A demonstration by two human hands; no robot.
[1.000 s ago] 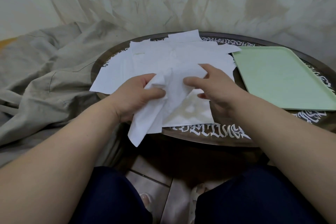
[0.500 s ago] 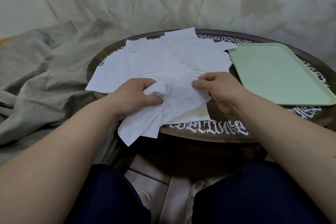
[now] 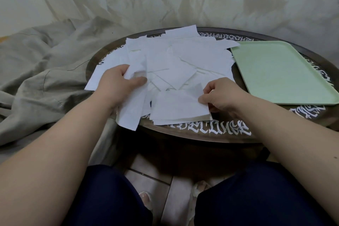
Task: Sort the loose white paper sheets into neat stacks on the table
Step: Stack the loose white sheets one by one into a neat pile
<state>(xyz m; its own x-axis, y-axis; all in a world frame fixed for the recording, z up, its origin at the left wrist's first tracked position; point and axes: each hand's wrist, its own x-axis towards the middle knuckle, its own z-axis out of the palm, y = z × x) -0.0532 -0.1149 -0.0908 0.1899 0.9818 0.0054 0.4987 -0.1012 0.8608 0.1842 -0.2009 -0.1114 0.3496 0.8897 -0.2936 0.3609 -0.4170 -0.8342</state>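
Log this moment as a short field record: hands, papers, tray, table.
left hand: grips a bunch of white sheets hanging over the table's near edge
right hand: pinches the edge of a small stack
loose pile: overlapping sheets, unsorted, behind the hands
green tray: right of the pile, holds nothing
table: round, dark, white lettering at the rim

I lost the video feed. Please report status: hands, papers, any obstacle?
Left hand grips sheets. Right hand pinches small stack at near table edge. Loose pile unsorted. Green tray beside pile, not blocking.
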